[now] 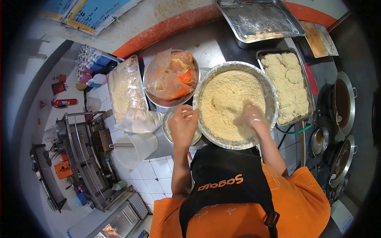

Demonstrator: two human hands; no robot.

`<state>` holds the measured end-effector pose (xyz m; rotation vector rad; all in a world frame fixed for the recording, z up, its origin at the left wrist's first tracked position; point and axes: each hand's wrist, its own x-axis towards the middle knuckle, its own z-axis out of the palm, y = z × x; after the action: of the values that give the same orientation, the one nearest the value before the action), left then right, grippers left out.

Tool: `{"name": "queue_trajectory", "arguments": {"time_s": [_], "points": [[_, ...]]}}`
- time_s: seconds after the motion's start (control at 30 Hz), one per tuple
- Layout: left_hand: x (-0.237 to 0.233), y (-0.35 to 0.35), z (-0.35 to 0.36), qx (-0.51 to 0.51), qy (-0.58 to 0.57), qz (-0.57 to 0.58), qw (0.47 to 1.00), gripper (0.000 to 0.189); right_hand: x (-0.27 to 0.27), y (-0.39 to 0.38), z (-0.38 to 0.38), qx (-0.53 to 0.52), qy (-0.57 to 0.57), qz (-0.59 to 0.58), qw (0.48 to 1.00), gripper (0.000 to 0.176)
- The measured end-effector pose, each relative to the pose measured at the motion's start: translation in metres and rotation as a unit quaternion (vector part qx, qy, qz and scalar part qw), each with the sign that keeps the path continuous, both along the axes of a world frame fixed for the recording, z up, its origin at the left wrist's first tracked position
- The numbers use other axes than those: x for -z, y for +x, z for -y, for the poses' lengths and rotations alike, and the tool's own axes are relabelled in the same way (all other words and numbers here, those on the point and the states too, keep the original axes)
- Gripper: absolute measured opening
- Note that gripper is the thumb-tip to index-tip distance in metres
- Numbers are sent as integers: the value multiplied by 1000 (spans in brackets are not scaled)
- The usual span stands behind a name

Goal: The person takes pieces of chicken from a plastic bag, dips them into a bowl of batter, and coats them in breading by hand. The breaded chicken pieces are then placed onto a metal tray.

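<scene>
A large metal bowl (271, 89) in front of me holds pale yellow crumbs (226, 93). My right hand (253, 114) is down in these crumbs at the right side, with what looks like a thin clear glove over it; the crumbs hide its fingertips. Over a smaller metal bowl (168, 134) with pale contents, my left hand (183, 123) has its fingers curled in. Whatever those fingers may hold is hidden. Right of the large bowl, a metal tray (312, 104) carries clumpy, crumb-coated pieces (285, 85).
Behind my left hand, a round metal pan (196, 71) holds a plastic bag (162, 81) with orange contents. Farther left are a bag of crumbs (126, 85) and a white plastic jug (137, 150). An upper tray (264, 20) stands at the back; oil-filled woks (344, 101) line the right.
</scene>
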<state>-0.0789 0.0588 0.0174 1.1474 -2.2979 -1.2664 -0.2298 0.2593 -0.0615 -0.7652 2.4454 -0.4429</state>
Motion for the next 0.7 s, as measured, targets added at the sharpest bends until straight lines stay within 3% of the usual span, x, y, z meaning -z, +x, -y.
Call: {"name": "queue_trajectory", "arguments": {"time_s": [0.03, 0.07, 0.13, 0.2, 0.3, 0.4, 0.47, 0.5, 0.53, 0.57, 0.6, 0.67, 0.7], "points": [[-2, 7, 4, -27, 39, -5, 999, 26, 3, 3, 4, -29, 84, 2, 996, 34], [-3, 12, 7, -27, 39, -6, 999, 26, 18, 4, 4, -29, 85, 1, 996, 34], [-1, 22, 8, -89, 77, -1, 993, 24, 24, 3, 11, -6, -84, 21, 996, 34], [3, 35, 8, -95, 71, -3, 993, 23, 24, 8, 7, 0, -88, 44, 995, 33], [11, 51, 6, -132, 90, -21, 987, 22, 18, 7, 14, 12, -44, -10, 999, 36], [12, 63, 4, -135, 82, -27, 987, 21, -12, -2, 20, 39, -63, 90, 993, 46], [19, 68, 4, -134, 79, -40, 987, 20, -45, 1, 38, -33, -17, 15, 999, 46], [20, 69, 4, -140, 85, -40, 986, 20, -27, 5, 39, -34, -16, 15, 999, 46], [21, 70, 3, -146, 92, -39, 984, 21, 6, 11, 39, -146, -37, -204, 967, 48], [25, 72, 3, -147, 93, -39, 984, 21, 23, 14, 36, -248, -55, -410, 876, 50], [31, 75, 5, -140, 97, -41, 985, 21, 18, 11, 33, -249, -55, -410, 876, 50], [32, 74, 6, -146, 101, -50, 983, 20, 3, -12, 32, -366, 148, -396, 829, 52], [25, 74, 4, -157, 104, -35, 981, 20, 8, -25, 32, -204, -1, -123, 971, 55]]}}
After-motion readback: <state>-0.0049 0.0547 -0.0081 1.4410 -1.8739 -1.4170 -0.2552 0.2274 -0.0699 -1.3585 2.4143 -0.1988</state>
